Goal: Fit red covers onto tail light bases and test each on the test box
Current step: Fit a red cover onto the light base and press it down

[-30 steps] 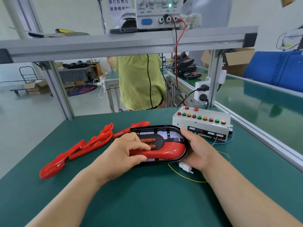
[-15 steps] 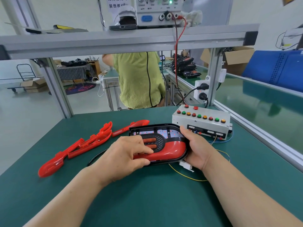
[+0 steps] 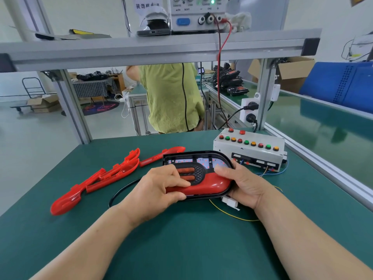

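Observation:
A black tail light base (image 3: 198, 158) lies on the green table (image 3: 181, 239) in front of me, with a red cover (image 3: 207, 183) along its near edge. My left hand (image 3: 159, 188) grips the left end of the cover, thumb under its near edge. My right hand (image 3: 244, 182) holds the base's rounded right end, thumb on top. The grey test box (image 3: 249, 150) with coloured buttons stands just behind to the right. A white connector (image 3: 230, 202) on yellow wire lies under my right hand.
Several loose red covers (image 3: 94, 180) lie spread at the left of the table. A black cable (image 3: 121, 190) loops by my left wrist. An aluminium frame (image 3: 161, 49) with a power supply (image 3: 193, 13) spans overhead. A person in a green shirt (image 3: 171, 98) stands beyond the table.
Both hands stay on the tail light. My right thumb has shifted further onto the top of the base; the light itself has hardly moved.

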The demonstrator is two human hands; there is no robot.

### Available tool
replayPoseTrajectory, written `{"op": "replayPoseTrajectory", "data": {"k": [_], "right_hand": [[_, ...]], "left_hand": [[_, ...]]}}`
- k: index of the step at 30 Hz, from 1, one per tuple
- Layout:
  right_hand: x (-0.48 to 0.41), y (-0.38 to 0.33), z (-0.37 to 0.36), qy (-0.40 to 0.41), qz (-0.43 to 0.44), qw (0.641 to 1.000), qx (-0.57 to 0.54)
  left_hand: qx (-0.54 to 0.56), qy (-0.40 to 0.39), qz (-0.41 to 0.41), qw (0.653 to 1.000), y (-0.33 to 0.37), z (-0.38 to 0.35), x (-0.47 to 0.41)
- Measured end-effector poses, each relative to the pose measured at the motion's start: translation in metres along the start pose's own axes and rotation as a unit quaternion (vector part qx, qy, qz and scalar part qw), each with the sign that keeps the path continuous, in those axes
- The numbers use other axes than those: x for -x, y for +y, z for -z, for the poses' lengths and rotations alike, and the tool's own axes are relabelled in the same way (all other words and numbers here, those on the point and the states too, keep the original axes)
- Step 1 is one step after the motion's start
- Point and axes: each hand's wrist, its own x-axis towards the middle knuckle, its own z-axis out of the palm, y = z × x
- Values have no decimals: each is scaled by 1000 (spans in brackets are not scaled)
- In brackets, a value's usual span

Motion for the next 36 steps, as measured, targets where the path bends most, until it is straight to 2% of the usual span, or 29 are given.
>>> {"op": "replayPoseTrajectory", "data": {"k": [4, 11, 13, 16, 21, 24, 30, 36], "right_hand": [[-1, 0, 1, 3, 4, 1000, 23], [-2, 0, -3, 60, 9, 998, 25], [-2, 0, -3, 66, 4, 998, 23], [-2, -2, 0, 65, 2, 998, 15], [0, -7, 5, 72, 20, 997, -21], [0, -9, 7, 69, 34, 996, -45], [0, -7, 4, 63, 38, 996, -41], [0, -7, 1, 77, 36, 996, -41]], "left_hand": [[8, -3, 5, 1000, -1, 0, 0], [-18, 19, -2, 1000, -5, -4, 0], [-9, 23, 16, 1000, -7, -1, 0], [61, 42, 84, 994, -12, 8, -2], [126, 67, 257, 956, -28, 22, -7], [188, 24, 321, 928, -29, 19, -6], [342, -47, 346, 872, -21, 11, -6], [444, -57, 347, 824, -24, 11, -4]]}}
